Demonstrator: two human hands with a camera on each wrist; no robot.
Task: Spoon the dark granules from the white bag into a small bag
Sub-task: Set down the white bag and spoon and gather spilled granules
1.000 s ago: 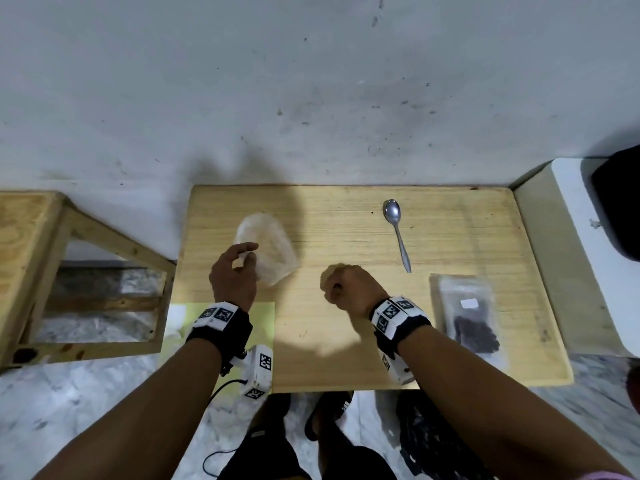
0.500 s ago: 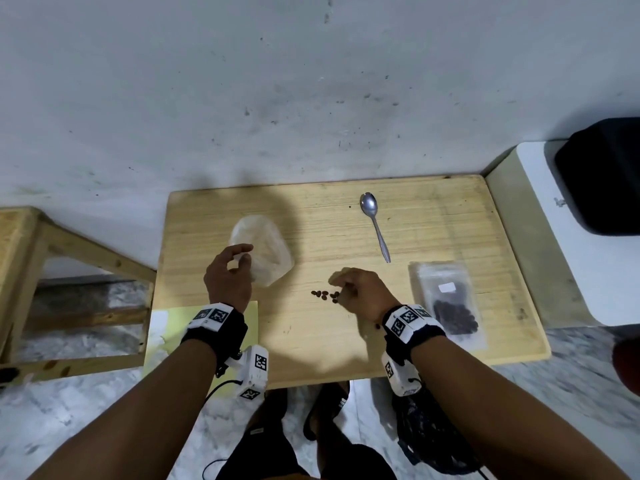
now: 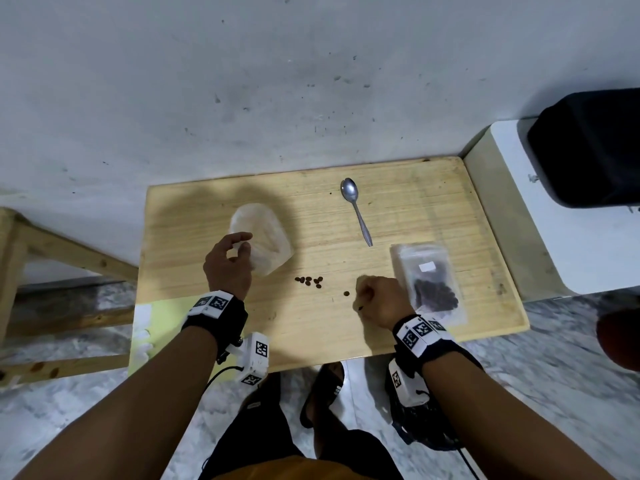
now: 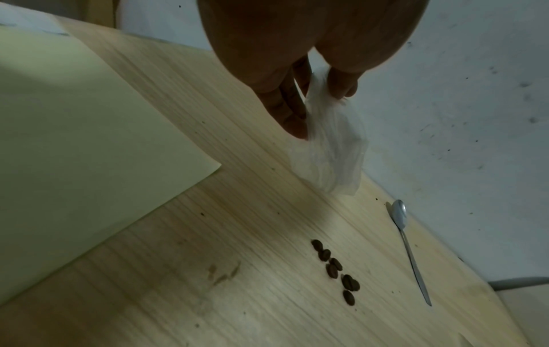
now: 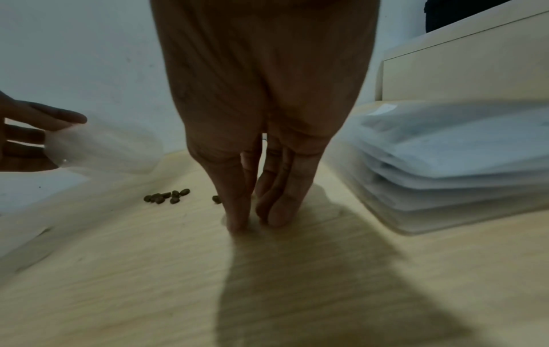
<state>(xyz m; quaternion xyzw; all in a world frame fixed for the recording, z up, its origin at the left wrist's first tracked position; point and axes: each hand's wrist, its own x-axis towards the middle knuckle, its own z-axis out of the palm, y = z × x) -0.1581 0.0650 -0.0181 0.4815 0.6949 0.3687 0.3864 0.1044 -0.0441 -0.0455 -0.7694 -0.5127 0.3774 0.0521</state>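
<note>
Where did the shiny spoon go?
In the head view, the shiny metal spoon lies untouched on the far side of the wooden table, bowl toward the wall, beyond the loose dark beans.

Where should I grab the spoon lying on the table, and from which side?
Take the spoon by its thin handle end, which points toward you; the bowl points toward the wall. It lies flat on the table, so come from above with a pinch grip, probably the right hand.

On the table I saw the spoon at the back, small bag left, beans between, pouch right.
</note>
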